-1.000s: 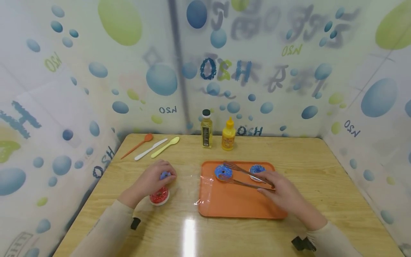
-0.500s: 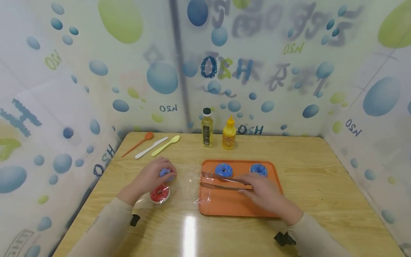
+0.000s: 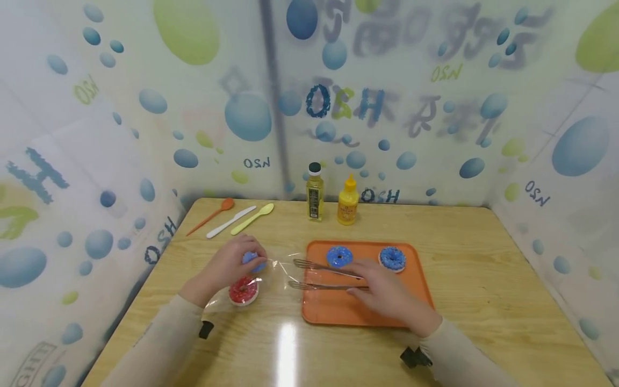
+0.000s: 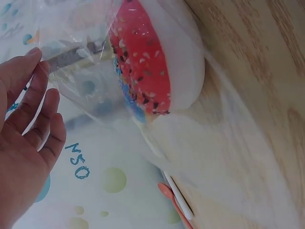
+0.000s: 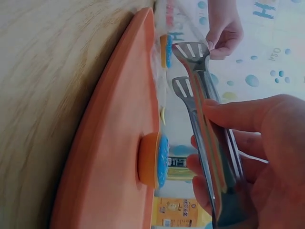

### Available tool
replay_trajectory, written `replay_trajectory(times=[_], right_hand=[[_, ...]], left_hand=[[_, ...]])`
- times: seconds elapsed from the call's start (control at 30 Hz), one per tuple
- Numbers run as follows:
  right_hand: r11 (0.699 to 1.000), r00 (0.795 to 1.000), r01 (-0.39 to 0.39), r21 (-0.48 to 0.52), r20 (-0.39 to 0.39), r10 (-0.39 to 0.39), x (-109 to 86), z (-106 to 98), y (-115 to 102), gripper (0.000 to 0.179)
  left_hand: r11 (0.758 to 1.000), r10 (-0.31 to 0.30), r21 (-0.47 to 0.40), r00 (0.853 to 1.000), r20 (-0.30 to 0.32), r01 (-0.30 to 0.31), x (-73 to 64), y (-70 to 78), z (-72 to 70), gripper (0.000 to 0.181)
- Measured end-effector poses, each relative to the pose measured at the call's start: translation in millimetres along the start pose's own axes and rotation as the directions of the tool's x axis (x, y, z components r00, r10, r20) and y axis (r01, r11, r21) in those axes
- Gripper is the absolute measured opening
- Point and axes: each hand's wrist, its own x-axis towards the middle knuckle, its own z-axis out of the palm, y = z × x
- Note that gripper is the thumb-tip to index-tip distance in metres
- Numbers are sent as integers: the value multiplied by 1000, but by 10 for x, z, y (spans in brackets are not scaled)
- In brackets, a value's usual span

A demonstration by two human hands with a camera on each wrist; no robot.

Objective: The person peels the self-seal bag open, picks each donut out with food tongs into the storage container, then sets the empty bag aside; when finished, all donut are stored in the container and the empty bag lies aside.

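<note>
My left hand [image 3: 224, 271] pinches the edge of a clear plastic bag [image 3: 279, 280] between thumb and forefinger. Inside the bag lie a red donut [image 3: 238, 294] with sprinkles and a blue donut [image 3: 254, 264], partly covered by the hand. Metal tongs [image 3: 324, 287] are in my right hand [image 3: 387, 293], their slotted ends apart with nothing between them, pointing left at the bag's mouth. Below and beyond the tongs, the orange tray [image 3: 362, 313] bears one blue donut [image 3: 333, 255] near its back left and another blue donut [image 3: 398, 262] at its back right.
Behind the tray stand an oil bottle [image 3: 315, 199] and a yellow squeeze bottle [image 3: 347, 204]. An orange spoon [image 3: 227, 204], a white knife [image 3: 231, 222] and a yellow spoon [image 3: 253, 219] lie at the back left. A patterned wall [image 3: 251, 70] rises behind the table.
My right hand has carried the tongs left, away from the blue donut on the tray to the bag's mouth. The left hand stays by the bag, whose film now shows more spread out.
</note>
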Motion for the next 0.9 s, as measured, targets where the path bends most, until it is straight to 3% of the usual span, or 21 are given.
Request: replay_trajectory(times=[0.2,0.37,0.57,0.9], right_hand=[[998,998,-67,-18,3,67,-161,-82,19,42],[995,996,-85,-49,36,87,-184,-89,2,40],[998,995,-54,-31,78,56,-29,19,-52,47],[999,990,52,-4,128,-51,273,227,-144,49]], left_hand=[[1000,-9,-18,1000,-27,9,-2,34,12,7],[999,19,-34,998,-54,-20,6,33,13,7],[998,43,-31,998,-56,-45,5,6,17,3],[999,4,-47,999,-45,-6,-26,46,7,3]])
